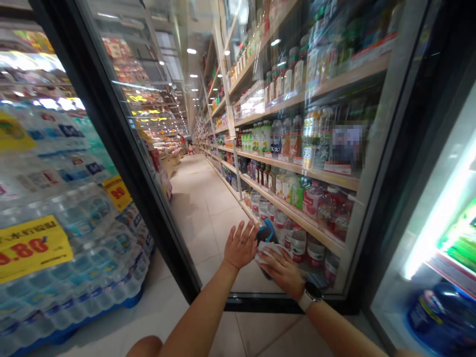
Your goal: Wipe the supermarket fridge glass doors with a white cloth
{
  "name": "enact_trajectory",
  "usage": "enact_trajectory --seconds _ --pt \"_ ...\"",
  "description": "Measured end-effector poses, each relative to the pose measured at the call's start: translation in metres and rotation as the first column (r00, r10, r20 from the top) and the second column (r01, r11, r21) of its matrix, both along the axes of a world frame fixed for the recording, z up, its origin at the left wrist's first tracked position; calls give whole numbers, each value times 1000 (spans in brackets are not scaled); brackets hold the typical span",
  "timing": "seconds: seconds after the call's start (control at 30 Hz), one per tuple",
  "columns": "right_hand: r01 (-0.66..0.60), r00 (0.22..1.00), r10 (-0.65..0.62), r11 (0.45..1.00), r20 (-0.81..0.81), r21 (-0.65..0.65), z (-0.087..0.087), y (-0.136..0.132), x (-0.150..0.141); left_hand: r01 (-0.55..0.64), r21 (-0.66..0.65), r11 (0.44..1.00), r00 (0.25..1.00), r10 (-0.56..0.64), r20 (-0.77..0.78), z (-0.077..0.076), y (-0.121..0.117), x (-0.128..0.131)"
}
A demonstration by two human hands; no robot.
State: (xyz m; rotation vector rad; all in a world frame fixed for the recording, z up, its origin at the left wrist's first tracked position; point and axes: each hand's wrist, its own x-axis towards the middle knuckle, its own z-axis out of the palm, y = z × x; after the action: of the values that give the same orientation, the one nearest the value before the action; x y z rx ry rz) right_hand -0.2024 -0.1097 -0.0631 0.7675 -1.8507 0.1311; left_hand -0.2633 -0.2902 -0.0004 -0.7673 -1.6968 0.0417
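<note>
Low on the glass door [208, 223], the right hand [284, 271] holds a white cloth [265, 249] under its fingers; the left hand [238, 248], spread and grasping nothing, seems braced there too. Flat fingers and even pressure would serve best, with the left steadying the door. Below runs the black frame [290, 304]; more glass extends above.

The large yellow paper price sign [35, 248] is cut off by the left edge. A pixelated patch hides part of the pale wooden shelves [320, 176]. The blue plastic bottle [442, 317], lower right, is blurred; labels on the far shelves are too small to read.
</note>
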Motion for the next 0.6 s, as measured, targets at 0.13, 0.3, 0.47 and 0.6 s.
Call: enact_trajectory --seconds 0.13,0.3,0.47,0.6 --pt "-77 994 70 993 78 91 -24 -10 -1 -6 2 1000 1000 6 -10 -1 0 1" --pt "-215 969 193 966 153 143 -50 -19 -4 -23 -9 1000 1000 23 -18 0 -1 3" --pt "-199 978 185 967 102 160 -41 -10 -11 -4 -2 1000 1000 4 -8 1 -1 2" --pt "-92 996 91 987 16 134 2 9 -9 20 4 1000 1000 -20 -20 0 -1 -1"
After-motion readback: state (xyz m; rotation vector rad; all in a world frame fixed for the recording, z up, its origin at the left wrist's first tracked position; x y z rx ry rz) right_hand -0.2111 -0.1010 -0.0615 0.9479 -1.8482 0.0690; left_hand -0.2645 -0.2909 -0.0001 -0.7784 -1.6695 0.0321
